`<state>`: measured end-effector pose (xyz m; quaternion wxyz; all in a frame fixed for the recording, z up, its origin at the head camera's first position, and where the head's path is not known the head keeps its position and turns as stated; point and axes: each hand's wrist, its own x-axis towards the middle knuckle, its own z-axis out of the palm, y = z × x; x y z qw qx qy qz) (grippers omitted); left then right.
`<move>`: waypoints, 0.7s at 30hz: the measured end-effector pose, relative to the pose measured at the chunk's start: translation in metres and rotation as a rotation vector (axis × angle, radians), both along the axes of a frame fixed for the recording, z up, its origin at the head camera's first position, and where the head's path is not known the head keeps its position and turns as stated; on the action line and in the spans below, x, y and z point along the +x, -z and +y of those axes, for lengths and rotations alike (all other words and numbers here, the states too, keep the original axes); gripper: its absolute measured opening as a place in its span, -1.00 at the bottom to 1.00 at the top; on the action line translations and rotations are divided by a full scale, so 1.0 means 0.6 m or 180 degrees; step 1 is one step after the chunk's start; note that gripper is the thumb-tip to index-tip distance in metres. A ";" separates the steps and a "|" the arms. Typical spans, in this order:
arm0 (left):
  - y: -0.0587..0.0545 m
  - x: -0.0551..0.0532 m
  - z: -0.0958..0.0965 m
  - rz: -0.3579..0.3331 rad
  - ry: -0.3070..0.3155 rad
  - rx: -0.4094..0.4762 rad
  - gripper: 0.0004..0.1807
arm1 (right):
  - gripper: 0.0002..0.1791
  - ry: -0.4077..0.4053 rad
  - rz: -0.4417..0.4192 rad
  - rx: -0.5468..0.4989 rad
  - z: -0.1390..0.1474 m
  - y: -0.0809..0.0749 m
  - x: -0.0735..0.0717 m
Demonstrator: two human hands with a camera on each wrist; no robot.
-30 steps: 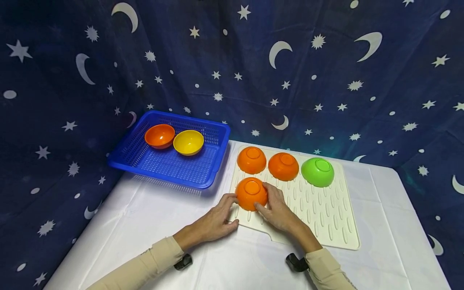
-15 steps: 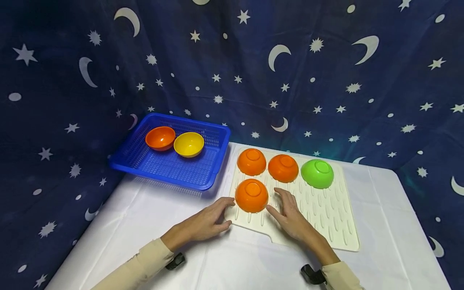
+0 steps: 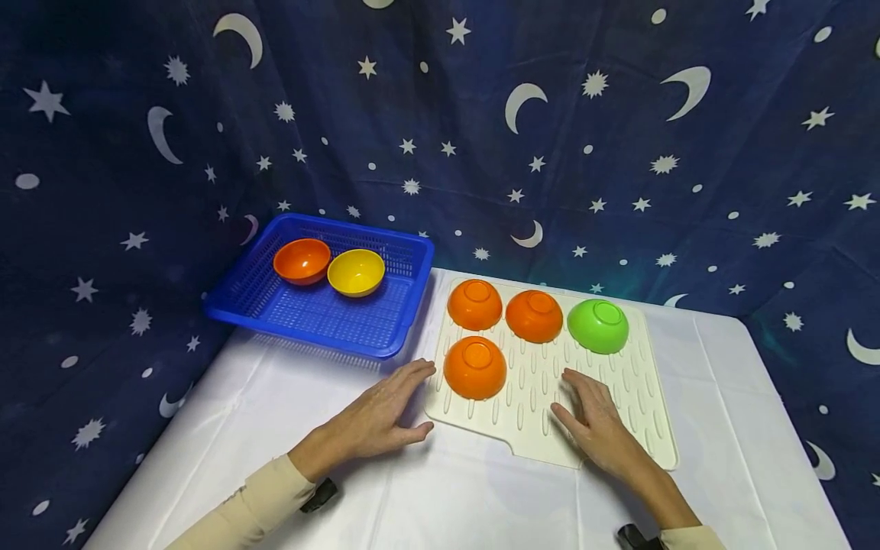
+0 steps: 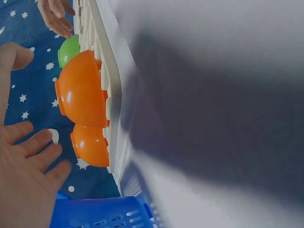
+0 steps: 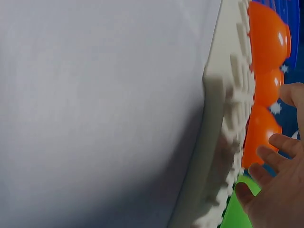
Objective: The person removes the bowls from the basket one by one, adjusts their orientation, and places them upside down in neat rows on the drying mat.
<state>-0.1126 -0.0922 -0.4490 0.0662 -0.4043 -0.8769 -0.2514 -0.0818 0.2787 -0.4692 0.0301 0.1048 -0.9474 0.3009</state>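
An orange bowl (image 3: 475, 368) lies upside down at the front left of the cream draining mat (image 3: 536, 435). Behind it stand two more upturned orange bowls, the left one (image 3: 475, 305) and the middle one (image 3: 534, 316), then a green bowl (image 3: 598, 326), also bottom up. My left hand (image 3: 374, 412), fingers spread and holding nothing, is left of the front bowl, apart from it. My right hand (image 3: 601, 424) is over the right part of the mat with loose, parted fingers and nothing in them. In the left wrist view, the left hand (image 4: 28, 175) shows its open palm.
A blue plastic basket (image 3: 406, 321) stands at the back left of the white-covered table (image 3: 440, 504). Inside it sit an orange bowl (image 3: 302, 262) and a yellow bowl (image 3: 356, 273), both upright. A dark blue curtain (image 3: 467, 198) with moons and stars hangs behind.
Both hands have let go of the front orange bowl and drawn apart, the left hand leftward, the right hand to the right. The bowl stays upside down on the mat.
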 end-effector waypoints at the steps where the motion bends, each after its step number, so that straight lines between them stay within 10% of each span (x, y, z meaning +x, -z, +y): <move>1: -0.002 0.000 0.000 0.0069 -0.0008 0.0005 -0.13 | -0.29 0.0017 0.0023 0.0036 0.007 0.000 0.000; 21: -0.027 -0.001 -0.004 0.0502 -0.0006 0.0160 -0.20 | -0.40 0.0504 0.0086 0.0730 0.155 0.013 0.022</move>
